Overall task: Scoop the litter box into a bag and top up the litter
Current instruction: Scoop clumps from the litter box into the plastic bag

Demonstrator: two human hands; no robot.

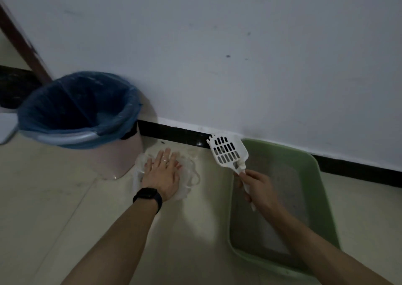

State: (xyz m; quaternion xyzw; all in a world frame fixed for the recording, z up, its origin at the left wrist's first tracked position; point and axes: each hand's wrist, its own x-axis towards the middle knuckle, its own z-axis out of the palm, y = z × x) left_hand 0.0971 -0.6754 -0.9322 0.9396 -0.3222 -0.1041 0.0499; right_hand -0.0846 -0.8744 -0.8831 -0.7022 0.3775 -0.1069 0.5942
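Left grip [162, 171] laid flat, fingers straight, on bag [191, 176] at frame centre, on floor [65, 219]. Scoop [227, 151] handle held in curled right grip [254, 184], above litter box [313, 169], lower right.

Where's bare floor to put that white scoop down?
Bare tile floor lies in front of the bin, and between the left forearm and the litter box. Crowded near the wall: the left hand presses the plastic bag there.

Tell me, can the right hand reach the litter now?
Probably yes: the right hand grips the scoop over the open litter box, and nothing covers the litter.
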